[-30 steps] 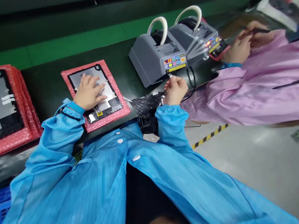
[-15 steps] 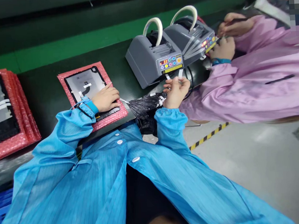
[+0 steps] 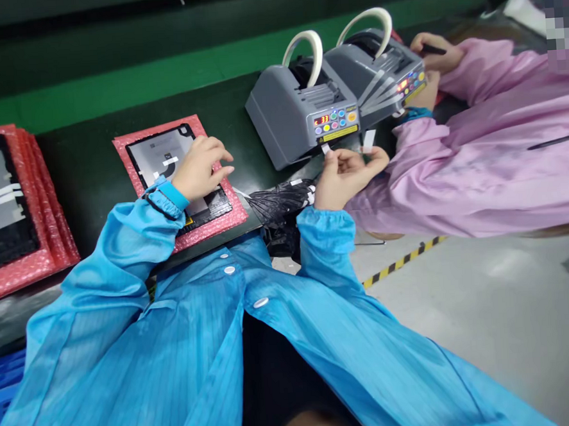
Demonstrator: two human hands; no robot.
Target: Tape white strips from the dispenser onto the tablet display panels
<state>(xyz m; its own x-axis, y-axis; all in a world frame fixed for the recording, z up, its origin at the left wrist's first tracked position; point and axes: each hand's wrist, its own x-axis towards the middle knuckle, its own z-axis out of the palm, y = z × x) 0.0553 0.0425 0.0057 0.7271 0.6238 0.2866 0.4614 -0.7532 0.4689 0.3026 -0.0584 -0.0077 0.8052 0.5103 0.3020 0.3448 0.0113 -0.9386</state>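
My left hand (image 3: pixel 199 168) rests on the lower right part of a grey tablet back panel (image 3: pixel 162 153), its fingers curled and spread with nothing in them. The panel lies on a red bubble-wrap sheet (image 3: pixel 128 142) on the dark belt. My right hand (image 3: pixel 342 174) is raised just below the nearer grey tape dispenser (image 3: pixel 297 112). Its thumb and fingers pinch a small white strip of tape (image 3: pixel 326 149), and a second white strip (image 3: pixel 367 140) sticks up from its fingertips.
A second tape dispenser (image 3: pixel 376 63) stands behind the first. A co-worker in a pink coat (image 3: pixel 493 155) works at the right with hands near it. A stack of panels on red wrap (image 3: pixel 9 204) lies at the left. A black bag (image 3: pixel 277 204) hangs off the table edge.
My left hand slid from the middle of the panel down to its lower right corner, then lifted its fingers. My right hand pulled tape strips from the dispenser and moved slightly right.
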